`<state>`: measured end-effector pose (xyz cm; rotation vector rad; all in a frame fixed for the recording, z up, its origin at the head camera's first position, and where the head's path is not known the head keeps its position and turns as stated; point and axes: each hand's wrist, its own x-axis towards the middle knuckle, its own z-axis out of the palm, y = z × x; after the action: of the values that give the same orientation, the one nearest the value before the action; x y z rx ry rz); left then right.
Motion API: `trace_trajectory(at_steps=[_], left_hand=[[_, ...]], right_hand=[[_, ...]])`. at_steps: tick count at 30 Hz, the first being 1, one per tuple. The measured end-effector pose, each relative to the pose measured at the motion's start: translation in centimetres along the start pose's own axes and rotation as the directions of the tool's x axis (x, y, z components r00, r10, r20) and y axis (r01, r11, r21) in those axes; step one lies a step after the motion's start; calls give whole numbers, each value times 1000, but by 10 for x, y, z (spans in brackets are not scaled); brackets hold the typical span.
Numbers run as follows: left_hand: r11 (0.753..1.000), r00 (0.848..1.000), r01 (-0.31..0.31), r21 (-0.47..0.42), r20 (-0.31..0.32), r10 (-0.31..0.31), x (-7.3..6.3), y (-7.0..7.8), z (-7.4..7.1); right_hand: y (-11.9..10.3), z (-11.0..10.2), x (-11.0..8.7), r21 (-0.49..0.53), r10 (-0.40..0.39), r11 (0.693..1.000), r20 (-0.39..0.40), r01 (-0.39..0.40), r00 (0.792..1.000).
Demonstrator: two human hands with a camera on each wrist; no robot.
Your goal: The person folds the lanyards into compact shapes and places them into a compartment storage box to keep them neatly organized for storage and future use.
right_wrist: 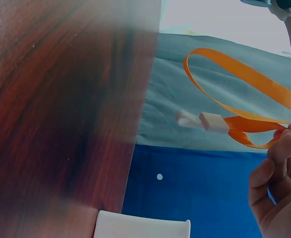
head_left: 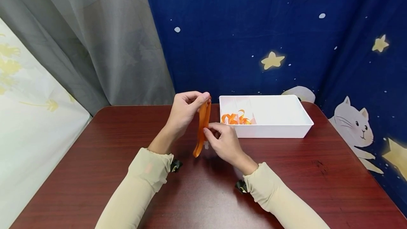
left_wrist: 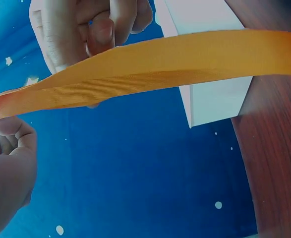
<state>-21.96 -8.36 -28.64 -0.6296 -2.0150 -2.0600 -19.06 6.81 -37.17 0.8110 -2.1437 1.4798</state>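
Note:
An orange lanyard (head_left: 202,124) hangs in a long loop above the table, left of the white box. Up at its top end, my left hand (head_left: 181,114) pinches the strap between thumb and fingers. Lower down, my right hand (head_left: 225,145) pinches the strap close to its fitting. That fitting, a whitish plastic clip (right_wrist: 214,123) with a clear hook, sticks out past the right fingers in the right wrist view. The free loop dangles below both hands, off the tabletop. In the left wrist view the strap (left_wrist: 150,62) crosses in front of the right hand (left_wrist: 98,27).
A white box (head_left: 273,131) stands at the table's back right, with orange lanyards (head_left: 236,118) in its left section. The dark red wooden table (head_left: 133,186) lies beneath the hands. Behind hang a grey curtain (head_left: 127,38) and a blue star-patterned curtain (head_left: 229,45).

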Motion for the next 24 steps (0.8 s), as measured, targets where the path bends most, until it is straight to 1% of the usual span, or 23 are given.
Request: trace_trajectory(at_steps=[4,7,10,13,18,21,24], left_hand=[[1000,1000,-3,7,-16,3,0,-1,0],[1000,1000,-7,9,-23,7,0,-2,1],[1000,1000,-7,13,-30,7,0,-3,1],[1000,999,-5,19,-40,6,-1,-4,1],[1000,998,3,13,-56,-2,0,-3,1],[1000,998,17,6,-60,-17,0,-2,1],[1000,998,20,-1,-57,-20,-1,-2,2]], right_hand=[[-1,1,-1,57,-5,998,15,4,1000],[-3,2,-1,106,-1,994,43,-4,999],[-5,4,0,125,16,992,74,-25,997],[-7,7,2,127,41,991,87,-52,995],[-30,2,6,159,79,983,87,-92,993],[-26,3,7,176,93,979,75,-105,993],[-9,7,7,175,98,979,57,-107,993]])
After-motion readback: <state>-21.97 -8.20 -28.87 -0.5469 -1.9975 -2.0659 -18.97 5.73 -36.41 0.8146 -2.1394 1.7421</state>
